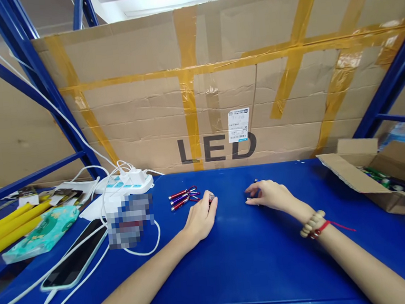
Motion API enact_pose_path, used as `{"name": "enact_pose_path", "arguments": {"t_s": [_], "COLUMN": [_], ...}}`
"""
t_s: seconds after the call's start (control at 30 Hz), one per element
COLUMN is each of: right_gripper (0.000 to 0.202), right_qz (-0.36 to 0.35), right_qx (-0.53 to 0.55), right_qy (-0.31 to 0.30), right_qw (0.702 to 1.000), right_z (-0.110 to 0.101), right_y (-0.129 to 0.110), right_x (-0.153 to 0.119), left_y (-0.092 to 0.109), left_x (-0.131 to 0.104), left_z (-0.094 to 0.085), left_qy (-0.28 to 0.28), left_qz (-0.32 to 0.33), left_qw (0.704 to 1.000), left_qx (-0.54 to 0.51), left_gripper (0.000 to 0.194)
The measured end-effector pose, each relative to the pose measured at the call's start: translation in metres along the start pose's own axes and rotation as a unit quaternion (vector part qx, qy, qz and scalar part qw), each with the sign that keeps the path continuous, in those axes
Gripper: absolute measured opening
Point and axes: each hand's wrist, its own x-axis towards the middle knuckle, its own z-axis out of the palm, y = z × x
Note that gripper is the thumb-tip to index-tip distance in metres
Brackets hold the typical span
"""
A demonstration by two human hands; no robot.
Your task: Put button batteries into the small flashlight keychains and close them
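My left hand (200,217) is closed around a small object with a round silver end (211,197) that pokes out between thumb and forefinger; the rest of it is hidden. Just left of this hand, slim metallic pen-size flashlights (180,199) in red and purple lie side by side, with clips at their right ends. To the right, my right hand (269,195) is held low over the blue tabletop (234,259). Its thumb and fingers are pinched together, with a tiny bright bit at the tips, too small and blurred to name.
An open cardboard box (371,193) with small items stands at the right. On the left are a phone (76,255), white cables, a power strip (126,182), a teal tissue pack (42,234) and yellow tubes (19,224). A large taped carton (141,110) forms the back wall.
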Motion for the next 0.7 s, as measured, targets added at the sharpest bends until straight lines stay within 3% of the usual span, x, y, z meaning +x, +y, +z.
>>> {"name": "enact_pose_path", "arguments": {"t_s": [0.13,0.33,0.5,0.7], "right_gripper": [0.006,0.015,0.020,0.020], "right_qz": [0.000,-0.050,-0.124,-0.179], "right_qx": [0.005,0.080,0.174,0.210], "right_qy": [-0.006,0.013,0.000,0.019], "right_qw": [1.000,0.995,0.977,0.961], "right_z": [0.004,0.013,0.019,0.021], "right_y": [0.001,-0.006,-0.024,-0.050], "right_x": [0.001,0.001,-0.002,-0.014], "left_y": [0.002,0.002,-0.001,-0.005], "left_x": [0.000,0.000,0.001,0.004], "left_z": [0.000,0.000,0.004,0.009], "left_qy": [-0.005,-0.014,-0.013,-0.010], "left_qz": [-0.008,-0.025,-0.026,-0.015], "left_qw": [1.000,0.999,0.997,0.990], "left_qx": [-0.004,-0.023,-0.067,-0.138], "left_gripper": [0.019,0.018,0.018,0.019]}}
